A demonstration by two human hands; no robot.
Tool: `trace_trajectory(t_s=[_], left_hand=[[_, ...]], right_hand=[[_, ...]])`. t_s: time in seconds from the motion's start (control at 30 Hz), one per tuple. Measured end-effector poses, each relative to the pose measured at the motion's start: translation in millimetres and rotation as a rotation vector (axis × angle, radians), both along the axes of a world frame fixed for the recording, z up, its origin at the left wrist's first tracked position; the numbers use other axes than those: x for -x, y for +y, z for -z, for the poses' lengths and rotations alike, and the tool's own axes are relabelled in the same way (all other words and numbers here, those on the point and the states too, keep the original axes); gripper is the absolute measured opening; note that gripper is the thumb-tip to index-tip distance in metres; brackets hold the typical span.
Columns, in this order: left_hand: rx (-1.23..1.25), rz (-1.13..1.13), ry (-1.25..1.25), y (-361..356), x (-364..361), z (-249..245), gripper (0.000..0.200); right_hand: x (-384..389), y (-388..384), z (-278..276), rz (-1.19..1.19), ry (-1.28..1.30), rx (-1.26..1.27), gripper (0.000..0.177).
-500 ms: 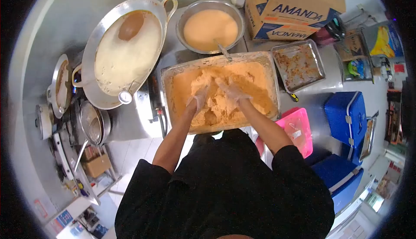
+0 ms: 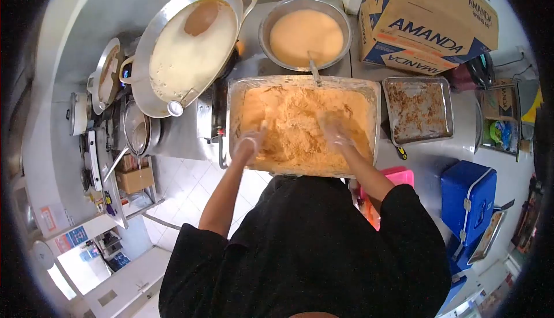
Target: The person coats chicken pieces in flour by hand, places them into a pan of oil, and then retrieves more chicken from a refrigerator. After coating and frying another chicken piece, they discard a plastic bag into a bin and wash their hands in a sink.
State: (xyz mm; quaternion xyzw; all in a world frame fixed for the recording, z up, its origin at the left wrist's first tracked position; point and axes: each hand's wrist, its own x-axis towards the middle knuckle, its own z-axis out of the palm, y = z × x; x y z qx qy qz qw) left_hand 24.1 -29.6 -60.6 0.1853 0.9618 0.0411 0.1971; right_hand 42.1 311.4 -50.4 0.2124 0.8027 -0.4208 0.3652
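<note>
A large rectangular metal tray (image 2: 376, 139) holds a loose, orange, flour-like mix (image 2: 297, 116), heaped in the middle. My left hand (image 2: 251, 140), in a clear plastic glove, is at the tray's left side with its fingers stretched into the mix and partly covered. On the right, my right hand (image 2: 337, 132), also gloved, is in the mix; motion smears its fingers. Whatever lies under the powder is hidden. Behind the tray stands a round metal bowl (image 2: 264, 41) of orange batter (image 2: 306, 35), with a metal utensil handle (image 2: 314, 69) leaning over its front rim.
A big two-handled pan (image 2: 144, 90) of foamy liquid stands at the left, a thermometer (image 2: 175, 108) at its rim. Right of the tray lies a stained baking pan (image 2: 420, 110). Cardboard boxes (image 2: 427, 29) stand behind it. A blue cooler (image 2: 468, 197) and pink container (image 2: 399, 175) are at right.
My hands have moved apart, from the middle of the mix toward the left and right sides of the tray. The mix is now heaped in the centre. The camera view has shifted.
</note>
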Motion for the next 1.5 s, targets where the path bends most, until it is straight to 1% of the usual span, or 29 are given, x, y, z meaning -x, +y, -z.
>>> trace_trajectory(t_s=[0.03, 0.13, 0.2, 0.23, 0.3, 0.37, 0.47, 0.5, 0.53, 0.57, 0.6, 0.67, 0.7, 0.73, 0.77, 0.8, 0.87, 0.93, 1.03, 1.07, 1.13, 1.17, 1.23, 1.27, 1.33, 1.37, 1.4, 1.47, 1.5], left_hand=[[0.095, 0.322, 0.192, 20.2, -5.1, -11.0, 0.047], [0.295, 0.267, -0.128, 74.0, 17.4, -27.9, 0.052], [-0.096, 0.196, -0.084, 63.1, 27.6, 3.1, 0.051], [-0.091, 0.197, -0.081, 60.3, 26.1, -3.7, 0.051], [-0.465, -0.052, 0.073, 54.0, 24.4, -31.7, 0.047], [-0.462, -0.174, -0.034, 48.7, 22.2, -65.9, 0.045], [-0.489, -0.522, -0.315, 45.1, 31.3, -121.4, 0.042], [-0.501, -0.637, -0.406, 38.9, 31.8, -128.7, 0.042], [-0.507, -0.643, -0.402, 17.1, 25.2, -106.5, 0.042], [-0.062, -0.211, 0.034, -14.9, 12.6, -61.8, 0.041], [0.384, 0.234, 0.46, -32.2, 5.9, -37.2, 0.04], [0.314, 0.237, 0.429, -12.2, 2.1, -48.2, 0.038], [0.244, 0.242, 0.394, 10.1, -1.4, -60.6, 0.038], [0.173, 0.248, 0.362, 35.3, -2.9, -75.1, 0.038], [0.075, 0.118, 0.087, 73.1, 7.9, -102.0, 0.038], [-0.025, -0.013, -0.187, 112.4, 18.0, -119.4, 0.039], [-0.794, 0.001, 0.094, 145.3, 5.9, -29.5, 0.042], [-0.458, -0.084, 0.152, 167.3, -11.9, 88.8, 0.047], [-0.695, -0.322, -0.132, 227.9, -26.3, -123.5, 0.054], [-0.7, -0.319, -0.132, 227.2, -25.1, -138.4, 0.054], [-1.117, -0.601, -0.56, 215.5, -18.2, -151.7, 0.067], [-1.116, -0.591, -0.562, 214.2, -7.1, -147.6, 0.067], [-1.245, -1.192, -0.875, 211.5, 14.8, -133.1, 0.071], [-1.243, -1.191, -0.876, 216.1, 5.6, -127.0, 0.071], [-1.005, -0.665, -0.332, 231.8, -14.9, -119.7, 0.064], [-0.732, -0.544, -0.335, 228.3, -7.8, -114.7, 0.061], [-0.732, -0.553, -0.33, 220.4, -0.2, -108.2, 0.061], [-1.412, -0.856, -0.854, 204.8, 17.8, -98.3, 0.059], [-1.415, -0.863, -0.846, 205.3, 16.2, -87.6, 0.059]], right_hand=[[3.3, -18.2, -0.4, -0.074, 0.054, 0.036, 0.083], [17.6, -56.1, -19.6, -0.079, 0.133, 0.151, 0.09], [26.3, -63.0, -58.3, -0.016, 0.162, 0.231, 0.093], [30.7, -59.4, -95.2, -0.011, 0.116, 0.242, 0.086], [37.2, -59.4, -98.1, -0.003, 0.072, 0.26, 0.079], [31.5, -59.9, -53.1, 0.138, 0.191, 0.357, 0.072], [14.0, -30.4, -82.1, 0.198, 0.222, 0.521, 0.058], [14.1, -17.0, -54.0, 0.187, 0.221, 0.518, 0.058], [16.1, -3.5, -1.6, -0.241, 0.337, 0.221, 0.059], [14.6, 6.3, 37.0, -0.659, 0.438, -0.089, 0.06], [8.5, 12.6, 55.0, -0.66, 0.441, -0.092, 0.06], [-10.1, 18.5, 72.3, 0.199, 0.596, 0.13, 0.045], [-17.2, 16.2, 59.2, 0.198, 0.596, 0.128, 0.045], [-20.6, 10.6, 25.9, 0.413, 0.477, 0.47, 0.043], [-21.4, 2.4, -10.4, 0.621, 0.344, 0.811, 0.041], [-19.8, -13.8, -48.4, 0.619, 0.35, 0.808, 0.041], [-17.3, -45.6, -105.2, 0.81, 0.255, 0.769, 0.039], [-23.4, -48.7, -87.1, 0.885, 0.219, 0.819, 0.04], [-36.1, -47.4, -30.1, 1.101, 0.083, 0.968, 0.045], [-40.1, -43.8, -20.7, 1.172, 0.035, 1.017, 0.047], [-33.9, -49.2, -16.4, 1.218, 0.047, 1.046, 0.047], [-29.7, -54.8, -17.4, 1.223, 0.071, 1.045, 0.047], [-23.3, -58.2, -16.8, 1.236, 0.106, 1.036, 0.048], [-21.5, -54.9, -14.6, 1.243, 0.112, 1.038, 0.048], [-20.5, -45.6, -8.5, 1.248, 0.121, 1.04, 0.049], [-20.9, -45.4, -4.7, 1.251, 0.123, 1.041, 0.049], [-22.3, -48.0, -2.5, 1.253, 0.126, 1.039, 0.049], [-20.2, -56.3, -5.3, 1.251, 0.145, 1.026, 0.05], [-20.8, -58.2, -2.9, 1.252, 0.15, 1.026, 0.05]])
